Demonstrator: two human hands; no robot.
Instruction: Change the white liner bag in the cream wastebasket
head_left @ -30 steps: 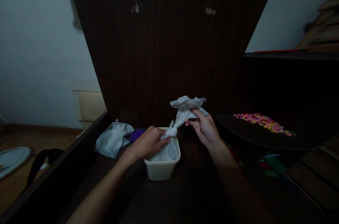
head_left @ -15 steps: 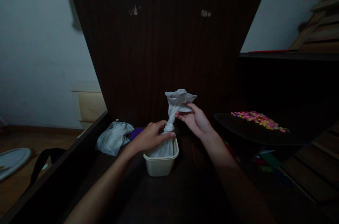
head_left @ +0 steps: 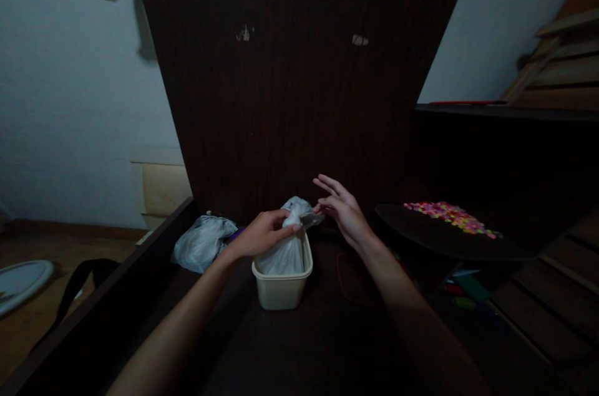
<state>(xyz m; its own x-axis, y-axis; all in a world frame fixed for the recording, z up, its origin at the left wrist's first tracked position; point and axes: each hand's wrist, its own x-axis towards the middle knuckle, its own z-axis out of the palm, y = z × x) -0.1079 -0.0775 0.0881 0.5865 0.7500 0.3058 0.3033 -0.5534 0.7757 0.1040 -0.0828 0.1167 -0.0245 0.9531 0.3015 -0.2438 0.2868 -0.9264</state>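
Note:
A small cream plastic basket (head_left: 282,291) stands on the dark table with a white plastic bag (head_left: 285,251) inside it. My left hand (head_left: 260,233) is closed round the bag's twisted neck at the basket's top. My right hand (head_left: 340,209) hovers just right of the bag's top, thumb and forefinger pinching a corner of the plastic, the other fingers spread. The bag's loose top is folded down low over the basket.
A second crumpled white bag (head_left: 201,243) lies at the table's left, with something purple beside it. A dark tray (head_left: 449,240) with a pile of small coloured pieces (head_left: 449,214) sits to the right. A tall dark wooden panel stands behind.
The bag's raised loose top has come down onto the basket. My right hand has let most of it go and opened its fingers. My left hand has stayed on the neck.

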